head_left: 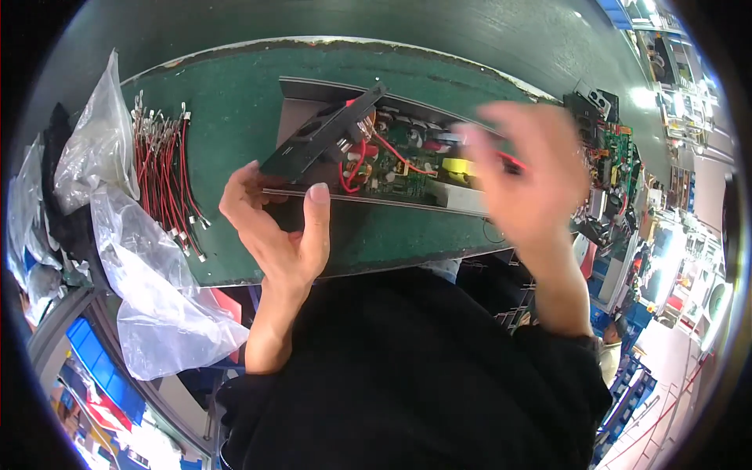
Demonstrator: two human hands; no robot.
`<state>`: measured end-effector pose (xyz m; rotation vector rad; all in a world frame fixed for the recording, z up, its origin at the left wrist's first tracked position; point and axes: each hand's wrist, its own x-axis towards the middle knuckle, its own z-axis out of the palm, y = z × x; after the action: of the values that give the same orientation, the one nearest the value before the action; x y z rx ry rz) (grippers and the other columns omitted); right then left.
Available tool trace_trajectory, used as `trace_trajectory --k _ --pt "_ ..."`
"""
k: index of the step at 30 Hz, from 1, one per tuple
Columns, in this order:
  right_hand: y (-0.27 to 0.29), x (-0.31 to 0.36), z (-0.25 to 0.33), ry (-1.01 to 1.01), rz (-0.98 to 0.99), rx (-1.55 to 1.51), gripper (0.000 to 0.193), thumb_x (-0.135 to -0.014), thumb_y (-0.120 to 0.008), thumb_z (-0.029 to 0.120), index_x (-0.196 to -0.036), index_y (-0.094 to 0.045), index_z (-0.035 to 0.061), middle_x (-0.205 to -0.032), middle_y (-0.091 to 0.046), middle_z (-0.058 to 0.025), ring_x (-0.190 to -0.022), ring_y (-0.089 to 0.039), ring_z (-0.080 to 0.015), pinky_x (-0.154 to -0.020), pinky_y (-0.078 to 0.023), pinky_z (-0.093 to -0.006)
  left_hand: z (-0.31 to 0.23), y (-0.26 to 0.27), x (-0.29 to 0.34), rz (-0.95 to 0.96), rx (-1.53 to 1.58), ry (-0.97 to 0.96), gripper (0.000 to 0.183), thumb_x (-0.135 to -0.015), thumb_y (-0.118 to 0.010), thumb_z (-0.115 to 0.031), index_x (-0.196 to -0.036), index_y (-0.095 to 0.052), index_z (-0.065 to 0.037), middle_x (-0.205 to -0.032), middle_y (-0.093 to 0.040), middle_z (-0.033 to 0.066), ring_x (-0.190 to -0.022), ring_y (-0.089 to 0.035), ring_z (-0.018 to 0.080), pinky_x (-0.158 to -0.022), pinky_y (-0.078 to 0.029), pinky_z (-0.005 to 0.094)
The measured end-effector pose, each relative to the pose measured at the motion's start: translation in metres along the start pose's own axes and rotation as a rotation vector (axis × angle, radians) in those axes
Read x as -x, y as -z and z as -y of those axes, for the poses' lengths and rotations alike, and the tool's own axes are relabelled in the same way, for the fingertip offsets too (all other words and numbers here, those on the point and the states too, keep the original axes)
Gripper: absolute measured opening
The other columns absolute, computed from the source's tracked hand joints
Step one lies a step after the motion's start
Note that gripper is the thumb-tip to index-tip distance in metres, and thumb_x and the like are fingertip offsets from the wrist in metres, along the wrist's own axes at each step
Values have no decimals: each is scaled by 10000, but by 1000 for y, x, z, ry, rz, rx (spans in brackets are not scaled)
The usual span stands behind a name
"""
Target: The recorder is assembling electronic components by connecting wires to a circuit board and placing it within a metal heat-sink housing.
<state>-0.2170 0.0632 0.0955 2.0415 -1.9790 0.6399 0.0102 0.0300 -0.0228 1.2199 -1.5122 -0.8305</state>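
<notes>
We are gripping the black end panel (321, 137) with our left hand (282, 227) | right hand (533, 180) blurred over circuit board (407, 160), grip unclear | metal chassis (439, 196) lying lengthwise near the surface's (227, 117) front edge, left hand nearer.

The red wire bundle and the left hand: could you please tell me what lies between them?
In the head view, only bare green mat lies between the red wire bundle and the left hand.
</notes>
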Motion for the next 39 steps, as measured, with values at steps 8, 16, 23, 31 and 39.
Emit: trace_trajectory --k 8,16,23,31,39 --pt "43 108 -60 -1087 101 -556 694 -830 -827 209 -1378 -474 -28 -1112 -633 -96 -964 -580 -140 -849 -476 -290 -92 45 -78 483 -462 -405 937 -628 -890 -166 -1435 -441 -4 -1435 -471 222 -1329 -454 384 -1093 -395 459" --pt "37 100 -79 -961 316 -594 520 -821 -770 68 -1304 -599 -15 -1039 -680 -48 -904 -601 -97 -825 -504 -260 -89 24 -115 961 -531 -195 989 -529 -895 -163 -1424 -486 -62 -1406 -525 179 -1325 -503 377 -1116 -400 408" --pt "51 72 -76 -210 -154 7 331 -798 -745 44 -1122 -678 47 -851 -665 -68 -738 -624 -191 -679 -508 -297 -85 26 -78 934 -423 -184 1031 -494 -927 -192 -1424 -501 -62 -1385 -543 171 -1299 -529 369 -1091 -425 426" --pt "-25 20 -15 409 95 -34 191 -767 -726 57 -951 -671 55 -735 -534 -25 -601 -555 -165 -555 -455 -301 -68 26 -71 894 -286 -218 1010 -527 -927 -132 -1436 -491 -68 -1397 -532 171 -1277 -536 384 -1057 -464 426" --pt "-35 5 -13 401 211 -5 243 -767 -719 64 -999 -667 17 -858 -525 -49 -720 -603 -171 -591 -513 -299 -52 30 -71 871 -161 -223 1055 -487 -928 -134 -1447 -497 -60 -1446 -512 160 -1320 -523 357 -1112 -421 420"
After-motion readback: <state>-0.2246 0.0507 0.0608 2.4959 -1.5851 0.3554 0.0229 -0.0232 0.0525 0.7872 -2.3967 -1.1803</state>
